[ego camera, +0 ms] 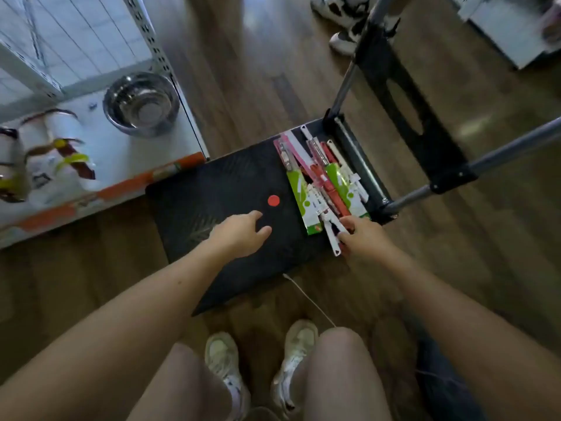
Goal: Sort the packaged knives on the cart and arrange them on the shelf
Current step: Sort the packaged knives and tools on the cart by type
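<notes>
Cart: black deck of the cart (pixel 212 189) fills ctr of frame. Its upper-left corner sits up against the shelf's front edge.
Knives: the packaged knives (pixel 326 189) lie in one loose heap on the right side of the deck, ctr-right of frame. They run lengthwise up-frame, w/ red, pink, white & green cards overlapping.
Green packs: two green packs (pixel 303 202) are in the heap, one at its left edge, one nearer its right.
Right hand: your right hand (pixel 364 238) is at the btm end of the heap, just lower-right of ctr. Fingers are curled, w/ thumb & fingertips pinching the white pack.
White pack: the white pack (pixel 329 227) lies slanted w/ its upper end in among the other pkgs. Its hang-tab end pokes out below-left of your thumb, near the deck's lower-right edge.
Left hand: your left hand (pixel 239 235) is over bare deck at ctr frame, well apart from the heap. Fingers are loose & spread, holding nothing. Touching the deck or hovering: can't tell.
Red dot: the red dot (pixel 273 200) lies flat on the deck, just above your left fingertips & left of the heap.
Shelf: the shelf (pixel 127 153) is a white board w/ an orange front strip, left of frame. It carries a steel bowl (pixel 141 103) at upper left & blurred mugs (pixel 60 126) at far left.
Cart handle: the cart handle (pixel 485 156) is grey tube at the right of frame, joined to the deck's end just past the heap.
</notes>
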`<action>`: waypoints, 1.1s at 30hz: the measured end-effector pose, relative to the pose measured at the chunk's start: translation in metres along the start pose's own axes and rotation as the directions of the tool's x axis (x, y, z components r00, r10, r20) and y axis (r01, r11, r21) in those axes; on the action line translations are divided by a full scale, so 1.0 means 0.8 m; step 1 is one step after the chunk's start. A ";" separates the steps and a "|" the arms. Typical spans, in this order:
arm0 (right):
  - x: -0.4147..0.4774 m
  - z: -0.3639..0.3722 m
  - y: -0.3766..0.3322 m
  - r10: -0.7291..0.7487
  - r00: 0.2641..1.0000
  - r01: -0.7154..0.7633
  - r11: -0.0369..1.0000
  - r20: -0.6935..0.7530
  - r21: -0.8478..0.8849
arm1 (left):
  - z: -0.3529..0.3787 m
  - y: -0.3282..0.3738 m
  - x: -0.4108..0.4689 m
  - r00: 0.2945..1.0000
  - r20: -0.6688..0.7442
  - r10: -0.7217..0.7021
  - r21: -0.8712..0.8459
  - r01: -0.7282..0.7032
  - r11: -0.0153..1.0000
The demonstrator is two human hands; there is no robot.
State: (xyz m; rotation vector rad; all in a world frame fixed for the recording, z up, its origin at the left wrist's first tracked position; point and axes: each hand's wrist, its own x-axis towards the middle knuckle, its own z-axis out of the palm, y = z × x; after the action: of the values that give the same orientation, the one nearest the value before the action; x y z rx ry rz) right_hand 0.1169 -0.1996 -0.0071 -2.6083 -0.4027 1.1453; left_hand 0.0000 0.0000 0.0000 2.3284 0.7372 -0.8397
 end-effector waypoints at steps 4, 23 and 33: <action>0.093 0.051 0.046 0.040 0.991 -0.045 0.998 -0.124 -0.033 | 0.063 -0.011 0.093 0.997 -0.035 0.070 0.126 -0.065 0.990; 0.248 0.126 0.098 -0.044 0.948 -0.030 0.974 -0.314 -0.226 | 0.127 0.000 0.362 0.680 -0.043 0.732 0.723 -0.485 0.493; 0.247 0.134 0.098 -0.052 0.928 0.040 0.998 -0.370 -0.039 | 0.121 -0.008 0.360 0.385 0.000 0.923 0.848 -0.489 0.205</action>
State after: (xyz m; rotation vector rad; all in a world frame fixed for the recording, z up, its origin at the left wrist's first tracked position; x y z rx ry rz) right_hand 0.1764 -0.1889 -0.2373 -2.7436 -0.3973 0.6100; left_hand 0.1459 0.0288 -0.2647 3.1581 -0.8962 0.0942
